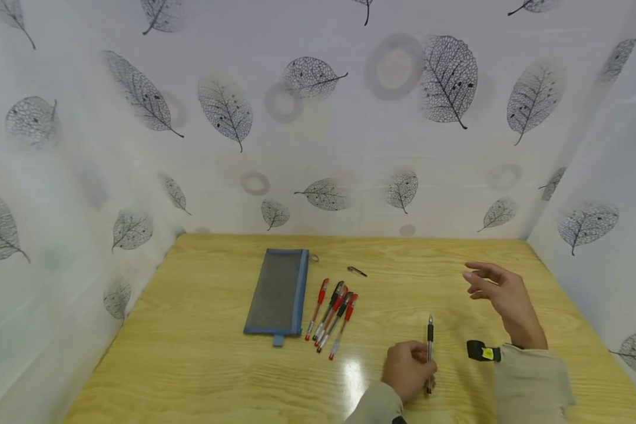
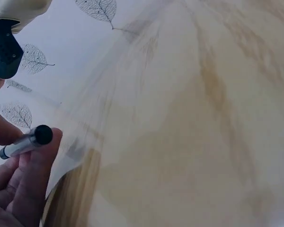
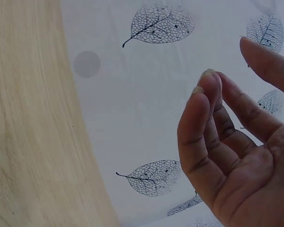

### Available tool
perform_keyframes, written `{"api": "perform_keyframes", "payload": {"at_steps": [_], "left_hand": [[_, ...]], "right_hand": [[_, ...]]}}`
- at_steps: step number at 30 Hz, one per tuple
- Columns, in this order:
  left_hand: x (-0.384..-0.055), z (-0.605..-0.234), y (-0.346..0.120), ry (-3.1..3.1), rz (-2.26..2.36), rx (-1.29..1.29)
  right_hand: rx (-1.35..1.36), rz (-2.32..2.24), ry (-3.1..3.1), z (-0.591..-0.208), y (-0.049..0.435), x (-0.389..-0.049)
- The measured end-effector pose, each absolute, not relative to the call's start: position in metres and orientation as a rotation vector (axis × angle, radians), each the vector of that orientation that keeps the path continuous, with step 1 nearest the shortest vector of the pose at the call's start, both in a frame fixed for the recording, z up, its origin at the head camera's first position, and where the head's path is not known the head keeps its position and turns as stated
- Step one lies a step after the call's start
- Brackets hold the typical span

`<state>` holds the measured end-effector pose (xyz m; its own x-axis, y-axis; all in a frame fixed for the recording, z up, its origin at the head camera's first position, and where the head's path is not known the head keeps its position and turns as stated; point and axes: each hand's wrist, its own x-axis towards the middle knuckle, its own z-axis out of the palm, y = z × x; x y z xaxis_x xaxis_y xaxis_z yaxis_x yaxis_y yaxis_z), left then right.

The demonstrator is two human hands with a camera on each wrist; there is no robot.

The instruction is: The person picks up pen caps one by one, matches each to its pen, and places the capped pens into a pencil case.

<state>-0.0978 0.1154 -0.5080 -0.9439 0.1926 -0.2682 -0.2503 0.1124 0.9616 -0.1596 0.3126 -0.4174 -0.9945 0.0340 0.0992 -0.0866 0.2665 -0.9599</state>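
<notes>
I face a pale back wall (image 1: 350,135) covered in dark, veined leaf prints (image 1: 449,79), with faint grey rings (image 1: 371,66) scattered between them. The same pattern runs over the left wall (image 1: 58,341) and the right wall (image 1: 604,282), so I am closed in on three sides. Before me spreads a yellowish wooden table (image 1: 191,294), its grain running mostly sideways and its far edge just beside the back wall. Near my side, a bright patch of light (image 1: 353,380) shines off the tabletop.
</notes>
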Motion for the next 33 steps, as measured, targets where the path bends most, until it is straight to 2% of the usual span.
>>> {"api": "perform_keyframes", "payload": {"at_steps": [7, 22, 33], "left_hand": [[-0.105, -0.502, 0.088, 1.721, 2.096, -0.11], [-0.094, -0.5, 0.006, 1.646, 2.161, -0.095], [-0.082, -0.497, -0.017, 1.679, 2.165, -0.084]], "right_hand": [[0.069, 1.764, -2.548, -0.43, 0.299, -0.177], [0.209, 1.74, -2.764, -0.466, 0.228, -0.24], [0.438, 1.305, -3.097, -0.486, 0.174, -0.283]]}}
